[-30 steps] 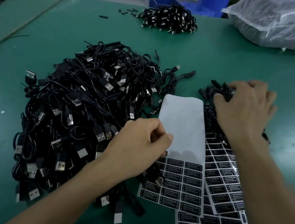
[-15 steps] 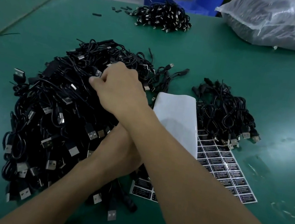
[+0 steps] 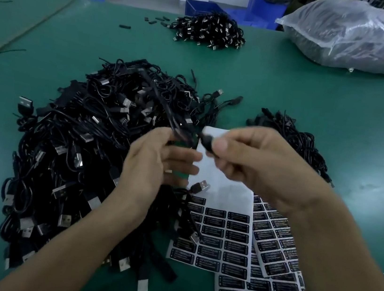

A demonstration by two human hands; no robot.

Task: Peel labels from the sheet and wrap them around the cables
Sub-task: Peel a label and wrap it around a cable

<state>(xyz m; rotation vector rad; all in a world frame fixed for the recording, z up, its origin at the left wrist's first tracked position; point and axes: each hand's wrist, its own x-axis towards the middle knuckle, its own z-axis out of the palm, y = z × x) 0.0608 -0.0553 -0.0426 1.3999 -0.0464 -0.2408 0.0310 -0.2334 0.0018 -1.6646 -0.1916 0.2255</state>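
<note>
1. The right hand [image 3: 255, 164], which half a second ago reached across onto the big pile of cables [image 3: 81, 154], is now back at the centre, lifted above the label sheets [image 3: 224, 238].
2. Its thumb and fingers pinch the black end of one cable [image 3: 207, 141], held in the air clear of the worktop [image 3: 316, 93].
3. The left hand [image 3: 153, 167], earlier hidden low under the right forearm, has come up beside it. Its fingers are curled and seem to grip the same cable, though motion blur makes that hold hard to read.
4. The cable's far part trails back toward the big pile, and a USB plug [image 3: 202, 186] hangs just below the hands.
5. The label sheets lie fanned on the worktop under the wrists as before, between the big pile and the smaller cable pile [image 3: 295, 140] on the right.
</note>
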